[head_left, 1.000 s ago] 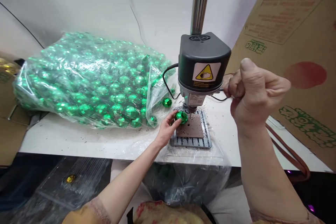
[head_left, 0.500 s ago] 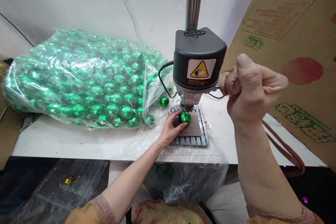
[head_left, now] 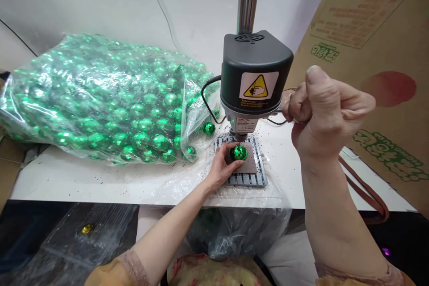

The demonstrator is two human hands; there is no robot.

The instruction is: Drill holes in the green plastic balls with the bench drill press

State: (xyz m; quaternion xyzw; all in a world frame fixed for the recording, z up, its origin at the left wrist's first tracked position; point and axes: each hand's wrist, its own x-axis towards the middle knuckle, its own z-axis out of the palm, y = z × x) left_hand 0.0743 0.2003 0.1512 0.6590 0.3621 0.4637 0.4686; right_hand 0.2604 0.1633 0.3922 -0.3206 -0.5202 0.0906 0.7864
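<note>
A shiny green faceted ball (head_left: 239,153) rests on the brown square pad (head_left: 250,165) of a small drill press. My left hand (head_left: 221,165) is closed around its left side, the thumb in front and fingers behind. Just above the ball is the chuck (head_left: 241,137) with its thin bit; whether the bit touches the ball I cannot tell. The black motor head (head_left: 256,76) carries a yellow warning label. At its right, my right hand (head_left: 323,116) is closed in a fist around the press's lever, of which only a short metal piece shows.
A large clear bag (head_left: 100,103) full of green balls lies at left. A loose green ball (head_left: 208,128) sits beside its mouth. Dark shavings dot the white table (head_left: 83,183). A cardboard box (head_left: 368,67) stands at right, and plastic sheeting (head_left: 234,232) hangs over the front edge.
The motor head and my right hand on the lever have risen slightly. The ball and my left hand have shifted a little to the right on the pad.
</note>
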